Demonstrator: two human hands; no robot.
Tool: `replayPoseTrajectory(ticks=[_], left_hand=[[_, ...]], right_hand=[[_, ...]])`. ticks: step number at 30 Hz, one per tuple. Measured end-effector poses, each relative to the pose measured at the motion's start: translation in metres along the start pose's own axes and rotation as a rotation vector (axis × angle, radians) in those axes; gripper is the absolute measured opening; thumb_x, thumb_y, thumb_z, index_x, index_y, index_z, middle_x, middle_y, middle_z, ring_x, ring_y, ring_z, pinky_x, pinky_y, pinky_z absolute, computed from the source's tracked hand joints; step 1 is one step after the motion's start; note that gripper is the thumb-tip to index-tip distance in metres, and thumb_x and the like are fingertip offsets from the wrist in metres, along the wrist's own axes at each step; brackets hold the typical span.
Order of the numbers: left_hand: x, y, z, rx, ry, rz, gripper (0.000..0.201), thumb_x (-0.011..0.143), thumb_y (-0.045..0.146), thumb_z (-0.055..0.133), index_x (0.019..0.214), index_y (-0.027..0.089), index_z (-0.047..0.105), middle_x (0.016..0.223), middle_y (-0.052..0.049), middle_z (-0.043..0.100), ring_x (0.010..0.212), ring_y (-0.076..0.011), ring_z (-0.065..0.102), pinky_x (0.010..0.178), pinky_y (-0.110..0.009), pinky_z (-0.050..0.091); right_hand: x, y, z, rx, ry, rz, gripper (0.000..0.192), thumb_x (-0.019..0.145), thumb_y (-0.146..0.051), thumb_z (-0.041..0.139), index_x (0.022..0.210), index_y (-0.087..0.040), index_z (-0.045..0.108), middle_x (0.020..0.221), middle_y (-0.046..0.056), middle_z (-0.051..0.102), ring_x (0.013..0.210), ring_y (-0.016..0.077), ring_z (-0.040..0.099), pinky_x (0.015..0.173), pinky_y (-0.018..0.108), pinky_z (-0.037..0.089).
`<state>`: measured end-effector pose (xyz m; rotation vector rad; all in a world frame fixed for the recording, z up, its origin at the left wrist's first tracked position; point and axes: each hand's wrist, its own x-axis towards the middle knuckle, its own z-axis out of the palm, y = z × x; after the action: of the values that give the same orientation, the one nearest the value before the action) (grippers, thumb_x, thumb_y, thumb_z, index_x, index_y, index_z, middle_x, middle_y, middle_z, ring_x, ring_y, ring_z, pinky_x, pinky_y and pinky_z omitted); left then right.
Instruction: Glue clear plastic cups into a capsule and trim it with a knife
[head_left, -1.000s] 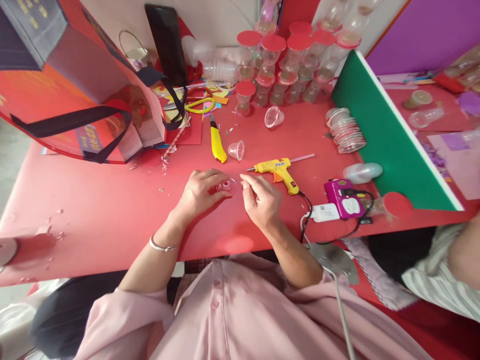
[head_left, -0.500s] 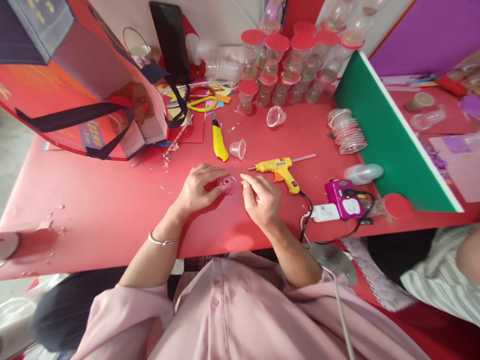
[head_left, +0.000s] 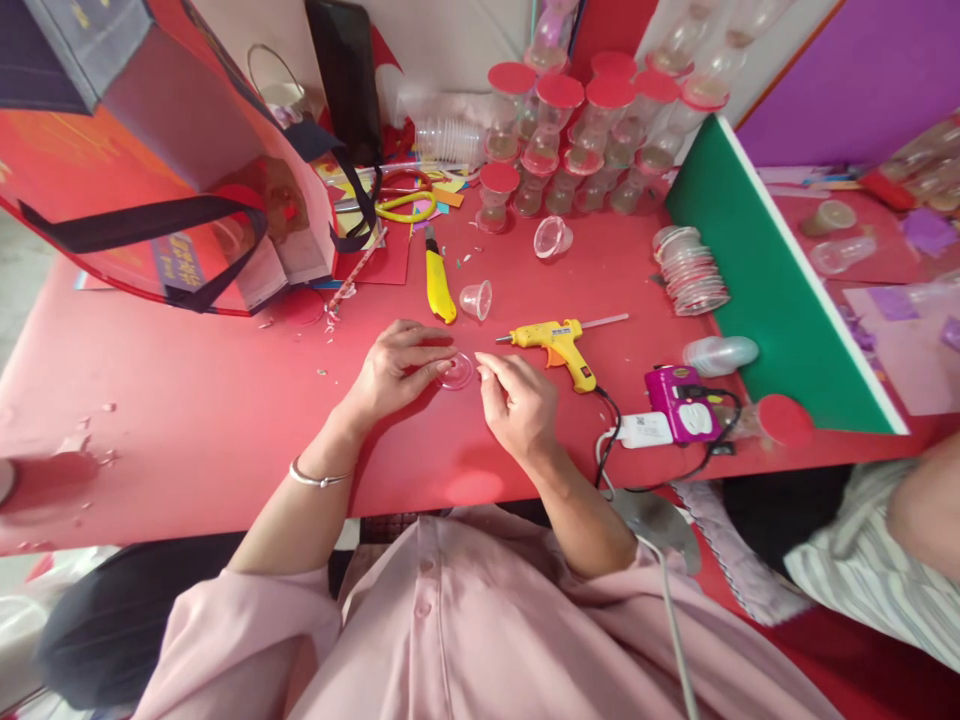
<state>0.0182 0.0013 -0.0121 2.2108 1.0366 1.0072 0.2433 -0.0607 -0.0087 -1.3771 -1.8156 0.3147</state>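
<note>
Left hand (head_left: 394, 375) fingers clamped on half-hidden clear cup (head_left: 456, 372); right hand (head_left: 517, 405) fingers' grip indiscernible.

Clear, glossy plastic on the small cup (head_left: 456, 371) at frame centre, pinched by the left hand (head_left: 396, 372). The bench (head_left: 187, 400) wears a matt red covering, lightly speckled with scraps. Yellow plastic glue gun (head_left: 559, 341), smooth shell. Thin metal bangle (head_left: 315, 479), shiny. Lower frame, soft pink cloth shirt (head_left: 465, 620).
</note>
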Motion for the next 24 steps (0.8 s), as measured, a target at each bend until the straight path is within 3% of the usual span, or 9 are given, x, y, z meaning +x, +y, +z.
replayPoseTrajectory(ticks=[9,14,20,24], left_hand=[[-0.001,-0.002,0.002,-0.162,0.133,-0.209,0.028,0.102,0.034,0.064,0.114,0.021,0.085,0.111,-0.011,0.084,0.107,-0.0263,0.075,0.104,-0.042,0.058],[-0.001,-0.009,0.002,-0.212,0.168,-0.282,0.028,0.098,0.026,0.063,0.113,0.021,0.086,0.109,-0.009,0.084,0.107,-0.0264,0.076,0.103,-0.041,0.058],[0.001,-0.008,0.004,-0.203,0.175,-0.277,0.028,0.094,0.020,0.061,0.107,0.020,0.086,0.106,-0.009,0.084,0.103,-0.0259,0.076,0.100,-0.041,0.059],[0.001,-0.009,0.003,-0.217,0.158,-0.151,0.036,0.083,0.010,0.059,0.104,0.020,0.086,0.112,-0.010,0.083,0.109,-0.0262,0.075,0.103,-0.042,0.059]], right_hand=[[-0.002,0.002,0.002,-0.005,0.004,-0.032,0.032,0.108,-0.026,0.052,0.133,-0.023,0.072,0.109,0.010,0.082,0.100,0.0210,0.078,0.092,0.035,0.063],[-0.002,0.000,0.004,-0.040,-0.036,-0.163,0.045,0.103,-0.019,0.055,0.147,-0.024,0.063,0.123,0.011,0.080,0.109,0.0231,0.075,0.099,0.040,0.063],[0.002,-0.005,0.005,-0.096,-0.021,-0.310,0.072,0.097,-0.011,0.052,0.166,-0.027,0.041,0.130,0.008,0.080,0.112,0.0246,0.074,0.103,0.045,0.062],[0.002,-0.005,0.007,-0.110,-0.104,-0.336,0.086,0.093,-0.008,0.051,0.174,-0.026,0.025,0.138,0.006,0.078,0.116,0.0263,0.071,0.107,0.048,0.061]])
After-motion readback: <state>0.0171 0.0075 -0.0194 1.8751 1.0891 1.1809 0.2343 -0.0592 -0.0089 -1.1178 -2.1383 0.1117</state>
